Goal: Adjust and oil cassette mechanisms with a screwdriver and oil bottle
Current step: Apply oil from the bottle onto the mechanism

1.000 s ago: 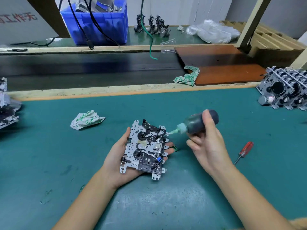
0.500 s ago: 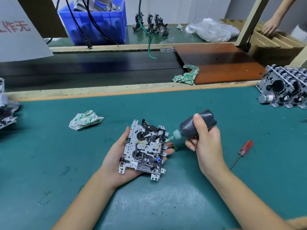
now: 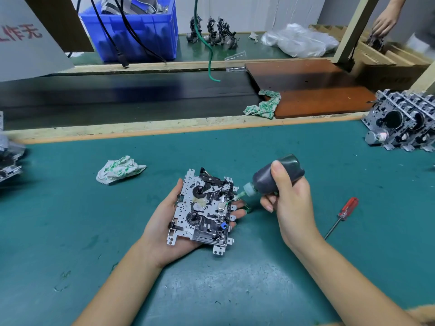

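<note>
Cassette mechanism (image 3: 203, 209) lies in the left hand (image 3: 164, 222), hiding the palm — fingers straight beneath. The right hand (image 3: 290, 203) clamps its grip round the dark oil bottle (image 3: 277, 176), nozzle tip touching the mechanism. Screwdriver (image 3: 342, 216) lies apart on the worktop (image 3: 70, 231). Far sign (image 3: 26, 36) — red characters cut off.

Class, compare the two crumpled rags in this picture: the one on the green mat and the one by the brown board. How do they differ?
The rag on the mat lies near the person, left of the cassette mechanism; the rag by the board lies farther off, draped over the brown board edge. The near rag is bunched in a compact lump; the far rag is stretched and twisted. The near rag shows more white; the far one shows more green. Both are white cloth with green marks, and neither is being touched.
</note>
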